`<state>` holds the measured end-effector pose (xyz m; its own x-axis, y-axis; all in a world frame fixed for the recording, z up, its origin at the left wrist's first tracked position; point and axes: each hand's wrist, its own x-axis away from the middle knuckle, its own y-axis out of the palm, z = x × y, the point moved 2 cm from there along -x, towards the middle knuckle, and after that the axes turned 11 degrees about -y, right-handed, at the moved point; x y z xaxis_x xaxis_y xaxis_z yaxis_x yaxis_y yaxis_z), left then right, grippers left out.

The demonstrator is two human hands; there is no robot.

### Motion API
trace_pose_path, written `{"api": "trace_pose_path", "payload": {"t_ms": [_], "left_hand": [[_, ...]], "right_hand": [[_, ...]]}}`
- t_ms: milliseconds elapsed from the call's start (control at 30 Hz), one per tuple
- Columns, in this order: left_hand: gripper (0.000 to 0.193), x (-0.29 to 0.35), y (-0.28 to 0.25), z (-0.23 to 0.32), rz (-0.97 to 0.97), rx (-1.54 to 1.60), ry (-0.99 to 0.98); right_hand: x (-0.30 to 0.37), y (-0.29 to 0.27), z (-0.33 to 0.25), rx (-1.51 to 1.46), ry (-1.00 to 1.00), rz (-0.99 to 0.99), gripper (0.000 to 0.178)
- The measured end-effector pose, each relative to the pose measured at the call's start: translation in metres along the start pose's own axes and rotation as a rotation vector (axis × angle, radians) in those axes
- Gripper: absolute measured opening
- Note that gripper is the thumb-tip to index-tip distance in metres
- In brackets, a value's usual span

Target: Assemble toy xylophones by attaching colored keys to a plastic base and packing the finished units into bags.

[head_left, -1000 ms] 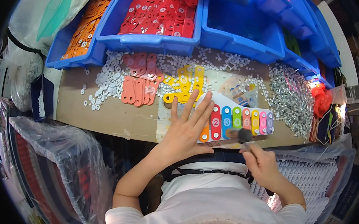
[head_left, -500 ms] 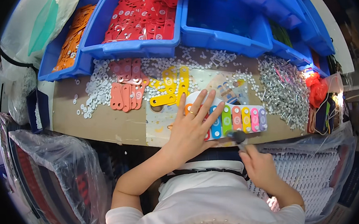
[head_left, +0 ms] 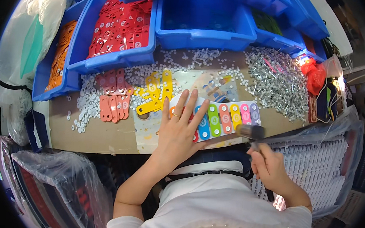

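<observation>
A toy xylophone (head_left: 214,120) with a white base and several coloured, numbered bars lies on the bench near its front edge. My left hand (head_left: 179,128) rests flat on its left end with fingers spread, hiding part of the first bars. A hammer (head_left: 250,132) is gripped by its handle in my right hand (head_left: 268,166). Its dark head, a little blurred, is at the front edge of the xylophone by the yellow bar; whether it touches, I cannot tell. White round caps show at the ends of the bars.
Loose yellow bars (head_left: 166,87) and salmon-pink bars (head_left: 114,108) lie left of the xylophone among white washers (head_left: 91,103). Screws are heaped (head_left: 279,89) at the right. Blue bins (head_left: 205,36) line the back, one filled with red bars (head_left: 120,29). Plastic-wrapped stacks (head_left: 66,178) stand below left.
The hammer head has moved slightly right along the bars, and my right hand has shifted right and down. My left hand stays spread on the xylophone. The whole view has shifted a little.
</observation>
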<state>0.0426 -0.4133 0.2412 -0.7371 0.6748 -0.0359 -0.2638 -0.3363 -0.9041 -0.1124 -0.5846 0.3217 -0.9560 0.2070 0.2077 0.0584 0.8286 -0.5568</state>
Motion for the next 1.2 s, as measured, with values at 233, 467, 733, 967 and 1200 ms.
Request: {"api": "trace_pose_path", "payload": {"t_ms": [233, 467, 733, 967, 1200], "left_hand": [[0.103, 0.000, -0.002, 0.001, -0.025, -0.026, -0.012], [0.095, -0.002, -0.006, 0.004, -0.045, -0.046, -0.016], [0.104, -0.005, -0.011, 0.008, -0.067, -0.067, -0.030], [0.098, -0.002, -0.016, 0.004, -0.105, -0.031, -0.025], [0.052, 0.020, -0.041, -0.023, 0.101, 0.304, -0.384]], "right_hand": [[0.005, -0.013, 0.009, -0.003, 0.125, 0.032, 0.016], [0.010, -0.019, 0.033, 0.271, -0.074, 0.101, 0.018], [0.011, -0.026, 0.057, 0.133, 0.152, 0.108, 0.025], [-0.038, -0.071, 0.103, 0.151, 0.109, 0.527, 0.029], [-0.085, -0.116, 0.160, 1.018, -0.175, 0.721, 0.040]]}}
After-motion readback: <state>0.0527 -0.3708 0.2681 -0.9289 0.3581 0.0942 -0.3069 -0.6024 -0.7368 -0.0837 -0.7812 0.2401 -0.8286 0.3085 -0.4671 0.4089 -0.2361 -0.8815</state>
